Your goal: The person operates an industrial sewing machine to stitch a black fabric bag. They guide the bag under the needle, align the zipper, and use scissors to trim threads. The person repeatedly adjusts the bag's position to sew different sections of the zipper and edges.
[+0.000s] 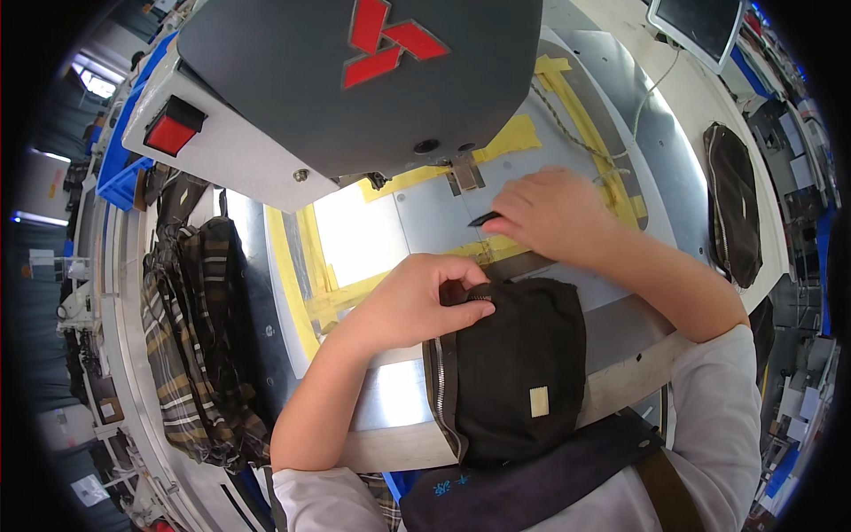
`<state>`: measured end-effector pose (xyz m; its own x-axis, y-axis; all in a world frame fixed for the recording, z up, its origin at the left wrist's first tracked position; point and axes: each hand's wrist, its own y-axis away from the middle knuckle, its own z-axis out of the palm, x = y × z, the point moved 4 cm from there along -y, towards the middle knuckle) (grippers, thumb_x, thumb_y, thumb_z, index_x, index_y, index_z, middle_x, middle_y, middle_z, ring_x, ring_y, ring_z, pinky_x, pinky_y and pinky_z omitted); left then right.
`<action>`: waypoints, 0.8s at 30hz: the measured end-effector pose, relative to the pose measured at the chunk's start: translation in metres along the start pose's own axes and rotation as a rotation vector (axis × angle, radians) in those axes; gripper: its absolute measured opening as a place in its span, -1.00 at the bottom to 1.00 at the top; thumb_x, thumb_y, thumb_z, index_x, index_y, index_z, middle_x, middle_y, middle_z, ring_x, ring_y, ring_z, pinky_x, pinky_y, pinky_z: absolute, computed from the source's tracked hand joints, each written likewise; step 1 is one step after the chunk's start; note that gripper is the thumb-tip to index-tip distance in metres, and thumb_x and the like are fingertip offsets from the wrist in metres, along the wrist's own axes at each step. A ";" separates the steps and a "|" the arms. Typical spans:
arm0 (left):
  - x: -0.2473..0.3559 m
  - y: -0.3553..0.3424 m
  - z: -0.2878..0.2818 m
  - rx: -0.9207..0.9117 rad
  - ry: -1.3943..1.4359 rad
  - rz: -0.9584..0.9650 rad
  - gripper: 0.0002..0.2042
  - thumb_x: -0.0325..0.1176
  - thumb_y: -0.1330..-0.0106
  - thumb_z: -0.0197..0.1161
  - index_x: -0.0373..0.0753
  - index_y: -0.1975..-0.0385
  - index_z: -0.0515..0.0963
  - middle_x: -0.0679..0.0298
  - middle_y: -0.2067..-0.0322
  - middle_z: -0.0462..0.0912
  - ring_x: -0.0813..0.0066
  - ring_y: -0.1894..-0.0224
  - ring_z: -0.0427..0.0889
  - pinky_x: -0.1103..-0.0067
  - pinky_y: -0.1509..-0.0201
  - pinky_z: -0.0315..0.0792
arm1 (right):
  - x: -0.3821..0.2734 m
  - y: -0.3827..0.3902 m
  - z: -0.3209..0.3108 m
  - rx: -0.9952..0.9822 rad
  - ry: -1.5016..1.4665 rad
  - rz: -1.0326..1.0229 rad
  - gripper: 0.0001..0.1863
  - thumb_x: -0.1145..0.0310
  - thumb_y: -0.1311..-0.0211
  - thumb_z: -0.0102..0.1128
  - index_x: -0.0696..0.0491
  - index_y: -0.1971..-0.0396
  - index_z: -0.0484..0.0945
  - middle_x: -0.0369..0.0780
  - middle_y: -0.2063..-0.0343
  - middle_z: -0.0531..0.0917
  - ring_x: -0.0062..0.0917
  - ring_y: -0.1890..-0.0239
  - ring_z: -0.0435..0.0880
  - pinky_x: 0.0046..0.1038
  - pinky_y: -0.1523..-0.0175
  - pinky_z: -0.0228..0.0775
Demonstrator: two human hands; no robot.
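Note:
A black fabric pouch (523,363) with a metal zipper down its left side and a small pale label hangs over the near edge of the machine bed. My left hand (412,306) pinches its upper left corner by the zipper end, thumb and fingers closed. Above and to the right, my right hand (554,217) is closed around a small black pointed tool (484,219), its tip pointing left; the rest is hidden in the fingers. Just below that hand, a dark strip (521,265) lies along the plate beside the pouch's top edge.
A dark grey sewing machine head (355,97) with a red switch (174,127) overhangs the metal plate (434,213), which yellow tape (301,293) borders. Plaid fabric pieces (195,346) hang at left. Another black zippered pouch (734,204) lies at right, below a screen (700,27).

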<state>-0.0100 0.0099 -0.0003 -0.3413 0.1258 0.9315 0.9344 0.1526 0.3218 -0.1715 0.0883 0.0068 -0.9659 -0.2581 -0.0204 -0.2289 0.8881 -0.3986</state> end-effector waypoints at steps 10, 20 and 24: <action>-0.004 -0.002 -0.001 0.002 -0.004 0.038 -0.87 -0.40 -0.17 0.35 -0.30 0.39 0.58 0.43 0.61 0.51 0.75 0.53 0.41 0.70 0.45 0.30 | -0.011 0.001 -0.001 -0.047 -0.028 -0.059 -0.72 0.10 -0.11 0.25 0.00 0.48 0.47 -0.31 0.52 0.52 -0.43 0.45 0.57 -0.41 0.28 0.38; -0.002 -0.002 -0.006 0.274 0.006 0.174 -0.88 -0.42 -0.20 0.35 -0.30 0.38 0.57 0.50 0.64 0.43 0.82 0.56 0.27 0.74 0.50 0.17 | 0.026 0.000 -0.024 0.296 -0.267 0.118 -0.81 0.23 -0.19 0.19 0.05 0.38 0.60 -0.22 0.43 0.61 -0.29 0.35 0.58 -0.29 0.21 0.42; -0.001 -0.003 -0.003 0.327 0.053 0.180 -0.90 -0.45 -0.21 0.32 -0.32 0.39 0.55 0.43 0.59 0.48 0.74 0.53 0.33 0.69 0.46 0.25 | -0.008 0.005 -0.030 0.054 -0.699 0.247 -0.84 0.30 -0.15 0.23 0.09 0.39 0.59 -0.19 0.42 0.62 -0.26 0.36 0.59 -0.32 0.25 0.41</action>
<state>-0.0121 0.0069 -0.0015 -0.1611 0.1291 0.9785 0.8943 0.4384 0.0894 -0.1687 0.1058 0.0321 -0.6819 -0.2507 -0.6871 0.0091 0.9365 -0.3506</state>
